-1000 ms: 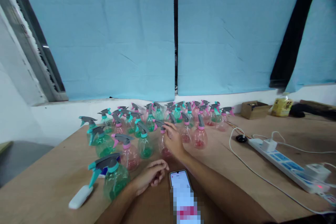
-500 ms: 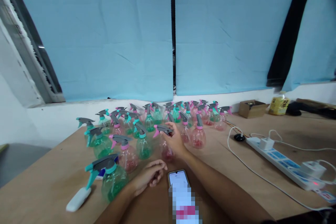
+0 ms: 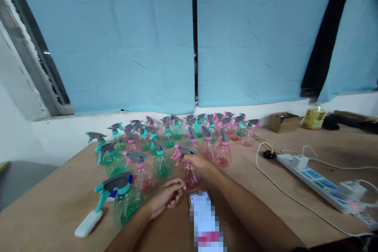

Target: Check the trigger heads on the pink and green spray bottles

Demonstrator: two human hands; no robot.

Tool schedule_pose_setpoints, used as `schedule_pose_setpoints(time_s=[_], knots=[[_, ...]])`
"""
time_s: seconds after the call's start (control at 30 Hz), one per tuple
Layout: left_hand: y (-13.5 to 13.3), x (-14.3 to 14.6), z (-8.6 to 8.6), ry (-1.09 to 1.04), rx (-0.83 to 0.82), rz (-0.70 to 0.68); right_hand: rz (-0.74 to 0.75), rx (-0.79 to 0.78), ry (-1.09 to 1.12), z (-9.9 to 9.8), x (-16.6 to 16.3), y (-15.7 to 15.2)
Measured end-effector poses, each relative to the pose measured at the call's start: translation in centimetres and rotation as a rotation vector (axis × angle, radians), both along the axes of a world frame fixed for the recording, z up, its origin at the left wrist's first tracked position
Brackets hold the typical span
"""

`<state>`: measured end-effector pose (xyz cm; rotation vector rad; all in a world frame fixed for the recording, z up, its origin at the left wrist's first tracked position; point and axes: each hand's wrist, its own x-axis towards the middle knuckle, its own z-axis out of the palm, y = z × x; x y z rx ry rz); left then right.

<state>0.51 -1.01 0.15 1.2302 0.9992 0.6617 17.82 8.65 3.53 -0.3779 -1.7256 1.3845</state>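
Gripping pink spray bottle [image 3: 191, 179] with right hand [image 3: 198, 162]

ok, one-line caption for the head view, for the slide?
Right hand grips a pink spray bottle by its neck; left hand rests on the table beside a phone.

Legible text: none can be read | bottle [image 3: 314, 118], far right corner of table: yellow label with dark marks, too small to be read | strip [image 3: 319, 183], right edge: blue labels, not legible | phone [image 3: 200, 196], near edge: screen blurred out
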Motion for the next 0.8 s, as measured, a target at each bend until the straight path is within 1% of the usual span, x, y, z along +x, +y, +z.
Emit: schedule_pose_setpoints(time_s=[0.07,0.27,0.37,0.47,0.6,0.7,0.8], knots=[[-0.06,0.09,0.09,0.0,-0.001,-0.002,0.007,-0.029,0.0,0.1,0.06,-0.07],[-0.2,0.17,0.2,0.019,0.001,0.006,-0.036,-0.11,0.032,-0.05,0.09,-0.32],[-0.23,0.14,0.16,0.022,0.001,0.014,-0.032,-0.082,0.029,0.05,0.23,-0.33],[-0.2,0.13,0.08,0.013,0.008,0.009,-0.063,-0.036,-0.006,0.22,0.5,-0.19],[-0.07,0.13,-0.07,0.01,0.007,0.001,-0.072,-0.014,-0.031,0.34,0.73,-0.17],[0.0,0.1,-0.17,0.017,0.009,0.008,-0.083,-0.023,-0.014,0.18,0.67,-0.21],[-0.01,0.05,-0.21,0.018,0.007,0.008,-0.084,-0.069,-0.005,-0.22,0.62,0.0]])
